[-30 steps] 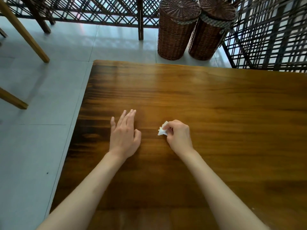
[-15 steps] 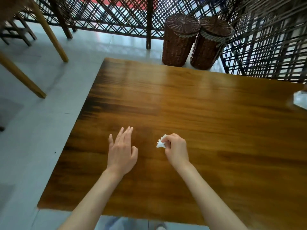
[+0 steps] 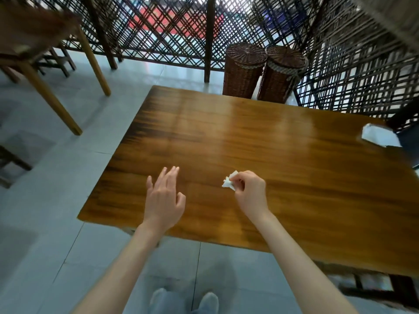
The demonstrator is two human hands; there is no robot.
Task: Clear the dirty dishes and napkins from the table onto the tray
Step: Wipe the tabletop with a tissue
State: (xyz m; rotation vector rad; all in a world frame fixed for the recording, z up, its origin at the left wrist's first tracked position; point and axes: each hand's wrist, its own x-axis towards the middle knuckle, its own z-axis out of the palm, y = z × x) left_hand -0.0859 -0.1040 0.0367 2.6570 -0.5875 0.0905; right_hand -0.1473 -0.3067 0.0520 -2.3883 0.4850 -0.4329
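Nearest the camera, pale floor tiles (image 3: pixel 68 223) lie under both forearms, and the near edge of the wooden table (image 3: pixel 283 137) crosses just behind the wrists. The table's left edge runs away from the left hand (image 3: pixel 163 200) on its outer side, with open floor beyond it.

The left hand is over the table near its near-left corner, palm down, fingers straight and slightly spread, thumb out to the side, holding nothing; whether it touches the wood cannot be told. The right hand (image 3: pixel 250 193) is beside it, well apart, with the fingers curled and the thumb and fingertips pinching a small crumpled white napkin (image 3: pixel 229 182). The napkin sticks out of the hand towards the left hand, close above the table surface.

Ahead of both hands the tabletop is a broad stretch of glossy wood. Far to the right of the right hand, at the table's right edge, lies a white piece, blurred, probably another napkin (image 3: pixel 377 138).

Beyond the table's far edge, ahead of the right hand, stand two lidded wicker baskets (image 3: pixel 263 71) touching side by side on the floor; their contents are hidden. Behind them runs a dark lattice screen (image 3: pixel 172 30). Far left of the left hand stand the light wooden legs of another table (image 3: pixel 45 87).
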